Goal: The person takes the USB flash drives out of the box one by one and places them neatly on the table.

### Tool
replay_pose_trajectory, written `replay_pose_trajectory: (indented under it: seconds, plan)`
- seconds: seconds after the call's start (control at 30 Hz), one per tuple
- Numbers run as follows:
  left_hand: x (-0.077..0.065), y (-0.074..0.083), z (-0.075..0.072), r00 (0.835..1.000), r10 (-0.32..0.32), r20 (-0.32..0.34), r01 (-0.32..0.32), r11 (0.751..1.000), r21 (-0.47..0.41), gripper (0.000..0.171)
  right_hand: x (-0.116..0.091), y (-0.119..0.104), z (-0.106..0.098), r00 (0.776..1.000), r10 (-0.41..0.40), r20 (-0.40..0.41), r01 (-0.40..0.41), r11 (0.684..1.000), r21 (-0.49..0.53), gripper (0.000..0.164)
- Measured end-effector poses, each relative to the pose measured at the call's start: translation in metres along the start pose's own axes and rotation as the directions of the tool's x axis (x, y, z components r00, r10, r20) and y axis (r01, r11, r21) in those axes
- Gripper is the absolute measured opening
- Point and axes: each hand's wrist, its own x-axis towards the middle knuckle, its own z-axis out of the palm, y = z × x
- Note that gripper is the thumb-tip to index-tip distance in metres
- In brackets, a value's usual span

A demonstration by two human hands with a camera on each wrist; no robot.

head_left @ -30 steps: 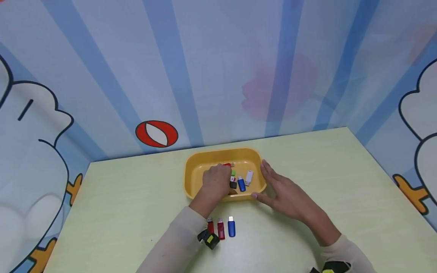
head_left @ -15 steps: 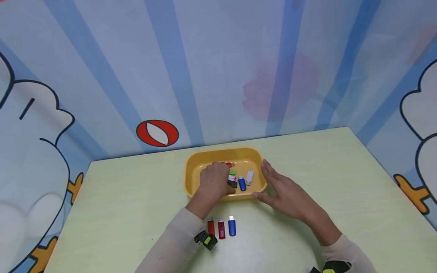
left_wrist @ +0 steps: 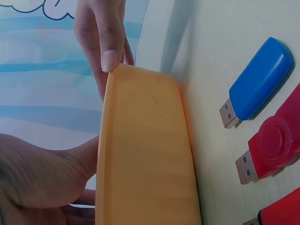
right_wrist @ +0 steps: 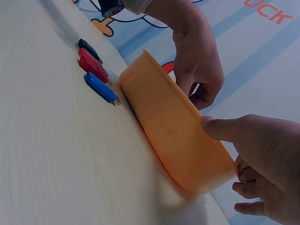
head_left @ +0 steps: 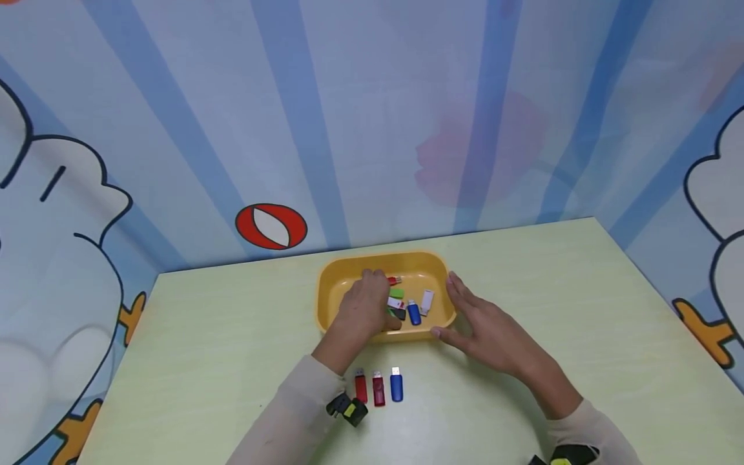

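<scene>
A yellow plastic tray (head_left: 349, 261) sits near the back of the table. Inside it lie several USB sticks, among them a blue one (head_left: 414, 312), a white one (head_left: 427, 302) and a red one (head_left: 394, 280). My left hand (head_left: 365, 303) reaches down into its left half, fingers bent; the fingertips are hidden, and I cannot tell if they hold anything. At the right end, my right hand (head_left: 485, 323) holds the tray, thumb (right_wrist: 220, 127) on the near rim and fingers round the end.
In front of the tray, a red stick (head_left: 361, 387), a dark red stick (head_left: 378, 391) and a blue stick (head_left: 396, 386) lie in a row, metal plugs towards it. A printed cloth backdrop (head_left: 372, 129) stands behind the table.
My left hand shifts slightly within the tray, and a bit of green now shows beside its thumb. The right hand keeps its hold.
</scene>
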Motion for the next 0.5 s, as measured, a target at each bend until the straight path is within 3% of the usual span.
replay_pose_trajectory:
  seconds: [0.5]
  plan:
    - [-0.0046, -0.0009, -0.0077, 0.998, 0.042, -0.047, -0.046, 0.996, -0.079, 0.071, 0.001, 0.0005, 0.0016, 1.0, 0.004, 0.001, -0.004, 1.0, 0.006, 0.1]
